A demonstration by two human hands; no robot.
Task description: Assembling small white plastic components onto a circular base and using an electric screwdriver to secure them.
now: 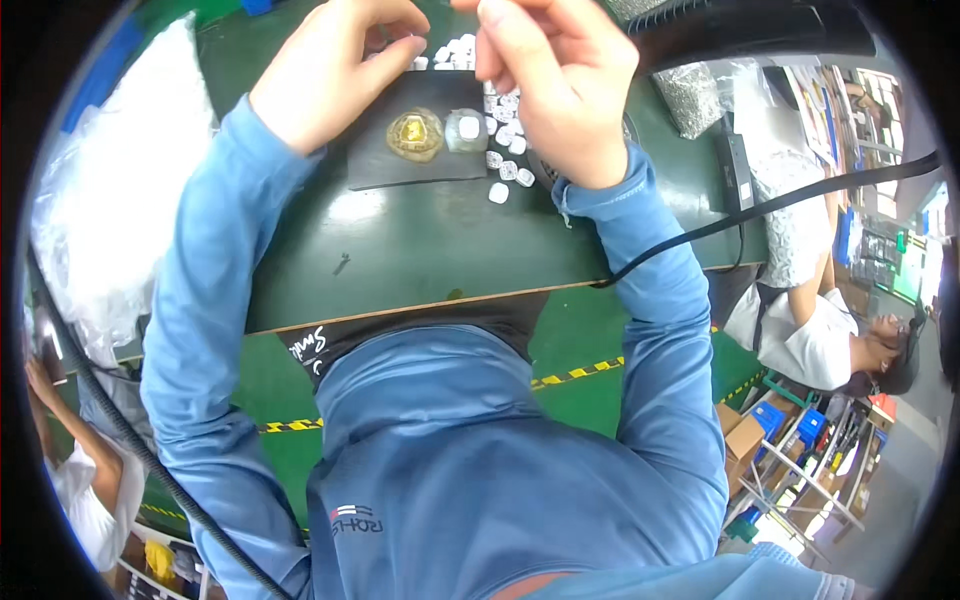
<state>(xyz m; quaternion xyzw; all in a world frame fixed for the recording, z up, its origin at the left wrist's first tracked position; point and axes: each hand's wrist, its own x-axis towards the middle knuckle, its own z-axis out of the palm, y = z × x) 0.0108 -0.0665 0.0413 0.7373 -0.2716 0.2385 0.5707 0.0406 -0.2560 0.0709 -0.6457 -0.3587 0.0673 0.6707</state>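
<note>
At the top of the head view, both my hands are raised over a dark green table [430,245]. My left hand [335,70] is loosely curled, its thumb and forefinger apart, and nothing shows between them. Beside its thumb lie small white rounded pieces [457,52]. My right hand [570,85] is closed in a pinch at the picture's upper edge; whatever it holds is hidden. Below and between the hands is a dark mat [385,172]. On it lie a clear yellowish lump [415,135] and a small clear bag [466,131] with a white piece on it.
More white pieces [508,170] are scattered beside the mat, under my right hand. Plastic bags [130,150] cover the table's left side. A black cable [780,200] crosses my right forearm. One person [810,340] sits at right, another [90,480] at left.
</note>
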